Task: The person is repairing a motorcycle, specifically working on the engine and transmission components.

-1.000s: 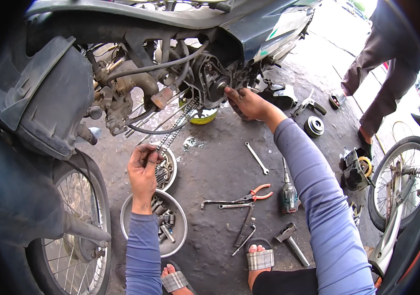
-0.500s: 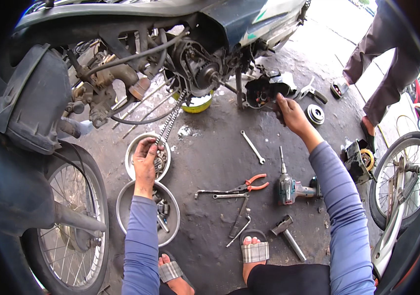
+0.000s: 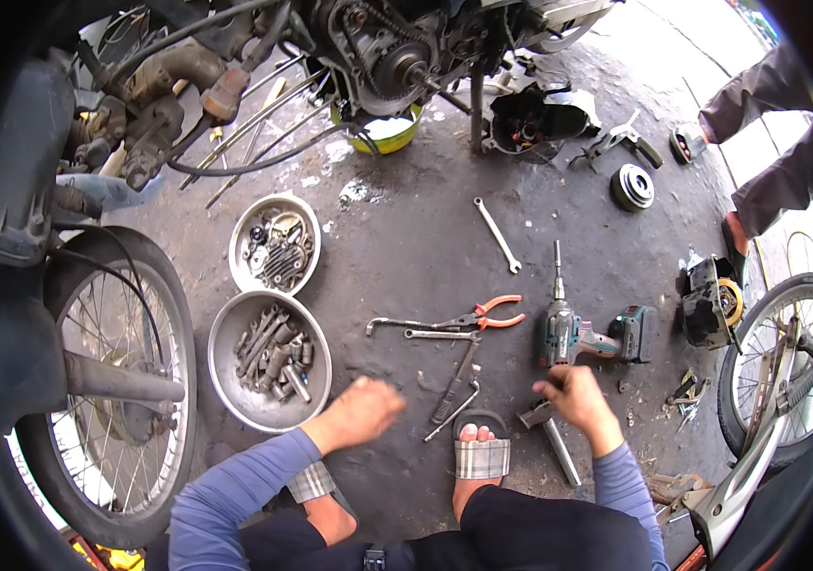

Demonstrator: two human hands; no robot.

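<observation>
My left hand (image 3: 368,411) is loosely curled just right of the lower metal bowl (image 3: 220,381), slightly blurred, with nothing showing in it. My right hand (image 3: 575,392) hovers with bent fingers over the hammer (image 3: 561,453), close below the cordless impact driver (image 3: 566,333); nothing shows in it either. Sockets and wrenches (image 3: 273,354) fill the lower bowl. Small bolts and engine parts (image 3: 283,257) lie in the upper bowl (image 3: 238,211). Ahead, the opened motorbike engine (image 3: 382,62) shows a chain (image 3: 363,14) and a sprocket (image 3: 401,71).
Orange-handled pliers (image 3: 497,312), a combination wrench (image 3: 497,235) and other tools lie on the floor. Farther right are an engine cover (image 3: 541,122), a round metal part (image 3: 633,187) and a bystander's legs (image 3: 777,105). Motorbike wheels flank me (image 3: 107,400). A yellow-green basin (image 3: 392,143) stands under the engine.
My left hand has let go of the chain it held below the engine and come back toward me. My right hand has drawn back from the engine cover. The view has tilted down.
</observation>
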